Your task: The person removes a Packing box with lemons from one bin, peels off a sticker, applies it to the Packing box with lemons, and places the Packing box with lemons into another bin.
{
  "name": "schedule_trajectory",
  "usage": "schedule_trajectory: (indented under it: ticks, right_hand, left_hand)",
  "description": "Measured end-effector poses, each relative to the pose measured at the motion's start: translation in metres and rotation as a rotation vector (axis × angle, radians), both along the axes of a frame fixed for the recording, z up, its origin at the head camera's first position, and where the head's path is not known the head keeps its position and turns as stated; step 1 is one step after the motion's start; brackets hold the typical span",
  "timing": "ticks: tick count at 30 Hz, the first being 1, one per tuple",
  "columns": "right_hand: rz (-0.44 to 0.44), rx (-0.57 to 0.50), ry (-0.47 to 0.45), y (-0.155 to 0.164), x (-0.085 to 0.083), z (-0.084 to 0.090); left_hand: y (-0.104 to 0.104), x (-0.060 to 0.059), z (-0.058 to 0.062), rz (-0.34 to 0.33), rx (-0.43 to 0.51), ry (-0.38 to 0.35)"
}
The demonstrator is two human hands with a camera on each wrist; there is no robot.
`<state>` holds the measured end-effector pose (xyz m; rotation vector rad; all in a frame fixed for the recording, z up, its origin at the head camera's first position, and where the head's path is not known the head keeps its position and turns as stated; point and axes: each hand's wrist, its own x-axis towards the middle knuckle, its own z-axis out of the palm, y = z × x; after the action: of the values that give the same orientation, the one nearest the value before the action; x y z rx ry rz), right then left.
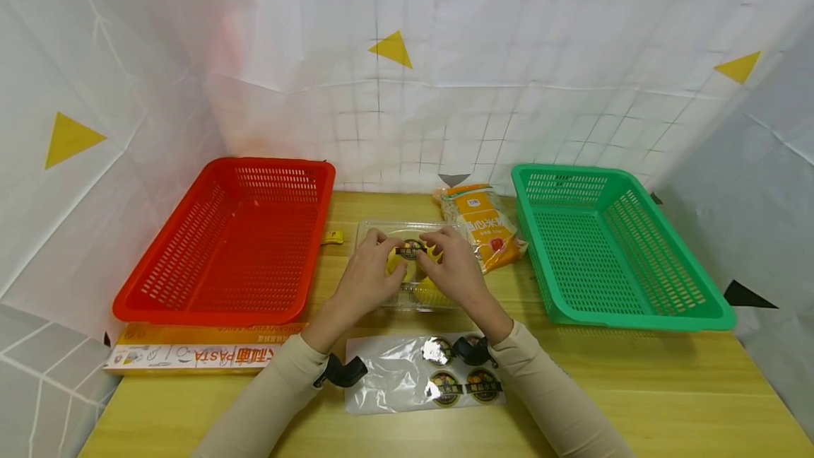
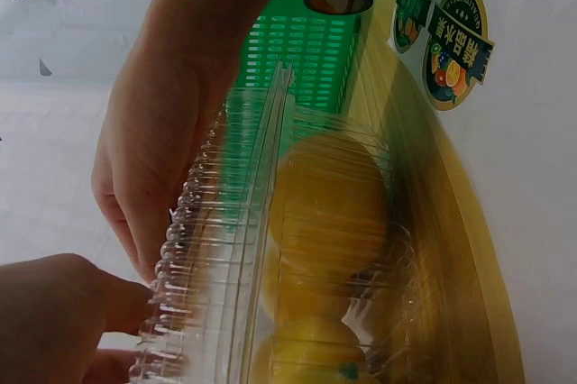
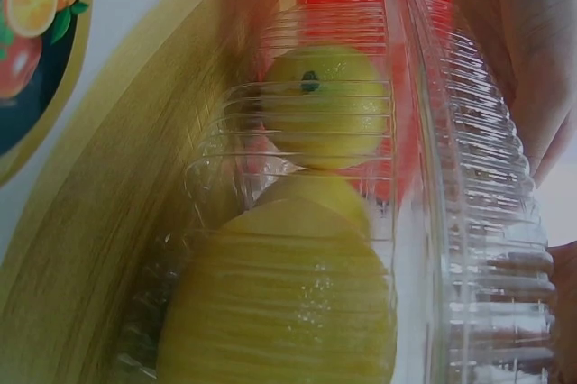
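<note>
A clear plastic clamshell box (image 1: 407, 299) with a ridged lid sits in the middle of the table. Several round yellow fruits (image 3: 329, 100) show through its wall. On top of the lid is a round, dark fruit-label sticker (image 1: 411, 249) with a banner across it. My left hand (image 1: 369, 271) has its fingertips at the sticker's left side. From the other side, my right hand (image 1: 459, 271) reaches over the lid with thumb and fingers at the sticker's right edge. In the left wrist view, both hands touch or nearly touch the lid.
In front of the box lies a white sticker sheet (image 1: 388, 373) with several labels. A red basket (image 1: 219, 318) stands left, a green basket (image 1: 642, 320) right. An orange food bag (image 1: 486, 228) lies behind, a pasta box (image 1: 203, 357) front left, a small yellow object (image 1: 333, 237) beside the red basket.
</note>
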<state>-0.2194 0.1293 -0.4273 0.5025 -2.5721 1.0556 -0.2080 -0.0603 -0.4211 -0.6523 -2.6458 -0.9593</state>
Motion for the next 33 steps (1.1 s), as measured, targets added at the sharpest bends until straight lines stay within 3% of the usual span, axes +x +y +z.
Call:
schedule_trajectory:
  ticks: [15,33]
  right_hand:
    - [0.003,-0.016,0.002,0.001,0.0,0.0013]
    - [0.071,-0.092,-0.067,0.004,-0.0001,0.0018]
  left_hand:
    - [0.0045,0.0007,0.0018,0.043,-0.077,-0.021]
    - [0.0056,0.001,0.0018,0.062,-0.071,-0.051]
